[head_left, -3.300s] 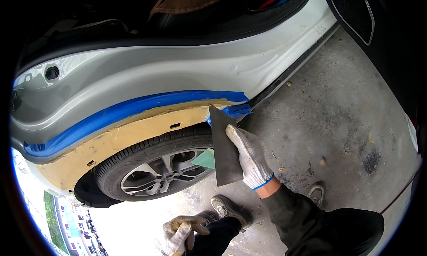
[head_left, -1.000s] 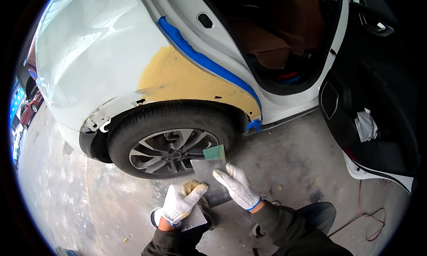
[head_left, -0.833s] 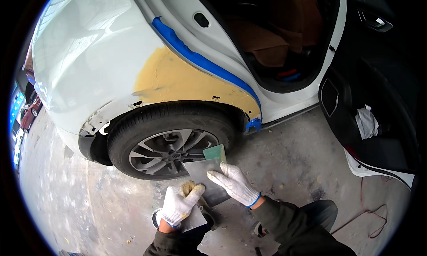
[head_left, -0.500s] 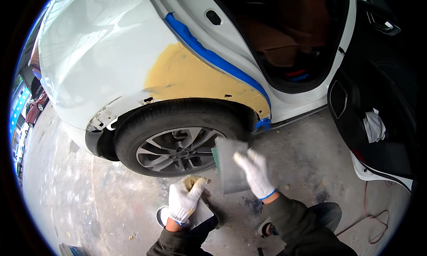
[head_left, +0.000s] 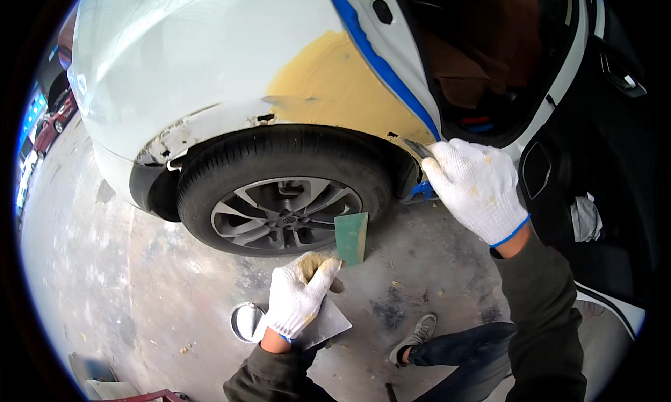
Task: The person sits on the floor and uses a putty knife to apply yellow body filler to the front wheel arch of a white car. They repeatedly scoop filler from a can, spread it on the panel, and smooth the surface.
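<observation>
We pinch a green spreader in our left hand, holding it before the lower edge of the tire, and a grey metal plate juts out beneath the same hand. Our right hand, fingers pressed together, grips a dark metal scraper at the lower right end of the yellow filler patch, near the blue masking tape; whether it touches, we cannot tell.

red car, far left | crumpled grey cloth at black door | brown seat
</observation>
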Motion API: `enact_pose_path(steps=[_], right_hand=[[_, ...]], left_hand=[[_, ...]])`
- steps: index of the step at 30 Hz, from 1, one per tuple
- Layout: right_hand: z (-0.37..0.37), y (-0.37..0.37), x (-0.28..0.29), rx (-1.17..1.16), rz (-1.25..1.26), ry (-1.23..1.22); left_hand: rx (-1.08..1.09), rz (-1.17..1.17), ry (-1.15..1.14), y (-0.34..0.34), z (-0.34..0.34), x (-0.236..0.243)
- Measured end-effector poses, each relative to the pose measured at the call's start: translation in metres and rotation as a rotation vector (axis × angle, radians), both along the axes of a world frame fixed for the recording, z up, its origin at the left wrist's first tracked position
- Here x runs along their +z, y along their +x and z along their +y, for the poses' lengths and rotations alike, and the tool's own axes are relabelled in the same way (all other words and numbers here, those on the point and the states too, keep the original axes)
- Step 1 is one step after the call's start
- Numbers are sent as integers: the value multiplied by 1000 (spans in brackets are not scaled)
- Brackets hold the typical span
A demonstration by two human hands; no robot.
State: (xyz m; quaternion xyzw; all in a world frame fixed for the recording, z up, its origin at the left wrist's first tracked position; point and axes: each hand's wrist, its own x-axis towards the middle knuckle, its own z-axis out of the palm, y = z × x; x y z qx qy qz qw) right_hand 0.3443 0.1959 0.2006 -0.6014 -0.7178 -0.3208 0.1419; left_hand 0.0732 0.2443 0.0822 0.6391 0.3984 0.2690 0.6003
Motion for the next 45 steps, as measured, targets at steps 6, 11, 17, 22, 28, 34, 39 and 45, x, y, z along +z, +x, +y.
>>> enact_pose_path(steps=[6,11,17,22,28,34,39,45], right_hand=[[6,-6,13,-30,-212,-108],[9,-10,18,-26,-205,-142],[14,-11,20,-20,-237,-165],[18,-21,8,-73,-183,-80],[11,-18,-3,-49,-178,40],[13,-20,14,-191,80,-255],[21,6,12,-213,581,-336],[-1,4,-51,-22,1518,-279]], left_hand=[[1,-16,-28,-3,1,6],[12,-27,-6,-5,2,6],[17,0,-3,-4,1,15],[17,6,3,-5,1,14],[14,-27,-2,-7,1,12],[8,-2,2,-9,1,15],[13,-2,1,-8,1,13],[25,-1,11,-11,2,14]])
